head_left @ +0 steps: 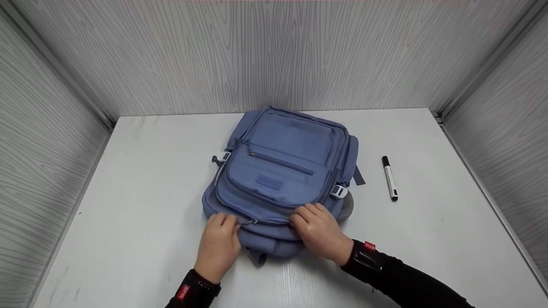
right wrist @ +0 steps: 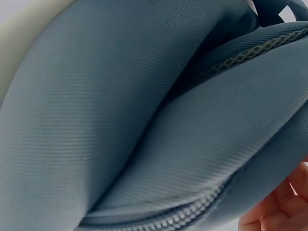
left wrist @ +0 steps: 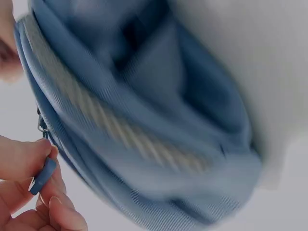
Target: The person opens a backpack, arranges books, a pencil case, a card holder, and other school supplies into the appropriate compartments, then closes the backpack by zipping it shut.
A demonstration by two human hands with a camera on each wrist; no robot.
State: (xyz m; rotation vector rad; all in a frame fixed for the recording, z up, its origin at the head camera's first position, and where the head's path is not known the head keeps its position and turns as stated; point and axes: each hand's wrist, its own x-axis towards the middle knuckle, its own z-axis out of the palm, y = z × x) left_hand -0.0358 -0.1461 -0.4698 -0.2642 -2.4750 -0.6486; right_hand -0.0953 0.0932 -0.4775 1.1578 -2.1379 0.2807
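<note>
A blue backpack (head_left: pixel 278 171) lies front side up on the white table, its top toward the far wall. My left hand (head_left: pixel 219 246) is at its near left edge. Thumb and fingers pinch the blue-tabbed zipper pull (left wrist: pixel 43 175), which hangs from a metal slider (head_left: pixel 254 221) on the curved zipper of a front compartment. On the near right side, my right hand (head_left: pixel 321 231) grips the fabric beside the same zipper with curled fingers. Zipper teeth (right wrist: pixel 190 211) show in the right wrist view, with that hand's fingers partly cut off at the lower right.
A black-capped white marker (head_left: pixel 390 179) lies on the table (head_left: pixel 141 179) to the right of the backpack. White strap buckles (head_left: pixel 339 191) stick out at the backpack's sides. Grey wood-grain panels (head_left: pixel 265 55) close in the table at the back and both sides.
</note>
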